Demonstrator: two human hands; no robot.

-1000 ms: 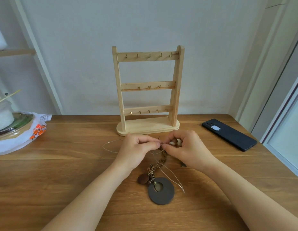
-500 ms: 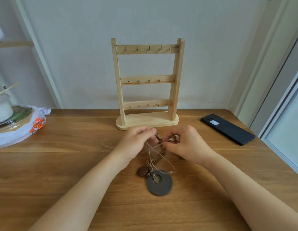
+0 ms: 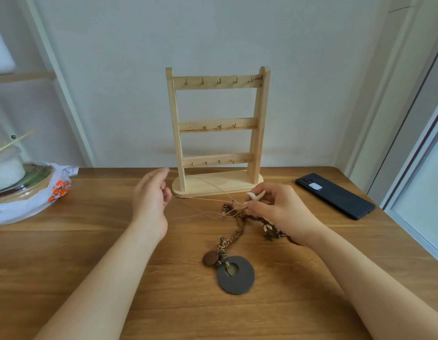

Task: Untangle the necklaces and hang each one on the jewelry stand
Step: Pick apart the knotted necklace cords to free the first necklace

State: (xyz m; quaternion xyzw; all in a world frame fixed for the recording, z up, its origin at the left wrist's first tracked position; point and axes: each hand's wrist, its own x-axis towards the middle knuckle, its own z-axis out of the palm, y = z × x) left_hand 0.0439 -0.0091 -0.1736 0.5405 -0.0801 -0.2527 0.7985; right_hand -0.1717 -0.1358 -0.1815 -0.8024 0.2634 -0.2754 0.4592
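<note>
A wooden jewelry stand point(image 3: 217, 133) with three rows of small hooks stands at the back of the table, all hooks bare. In front of it lies a brown braided necklace point(image 3: 237, 225) ending in a dark ring pendant point(image 3: 235, 276) and a small brown disc. A thin beige cord necklace point(image 3: 200, 201) runs tangled across the braid. My left hand point(image 3: 151, 195) pinches the cord and holds it out to the left. My right hand point(image 3: 276, 208) pinches the tangle, with a white tooth-shaped pendant point(image 3: 256, 195) at its fingertips.
A black phone point(image 3: 334, 195) lies on the table at the right. At the left edge sit a glass jar point(image 3: 7, 165) on a round tray and a white plastic bag point(image 3: 41, 200). The wall is right behind the stand.
My left hand has moved left and away from the right hand, drawing the thin cord out taut. The right hand stays at the tangle, and the white pendant now shows.
</note>
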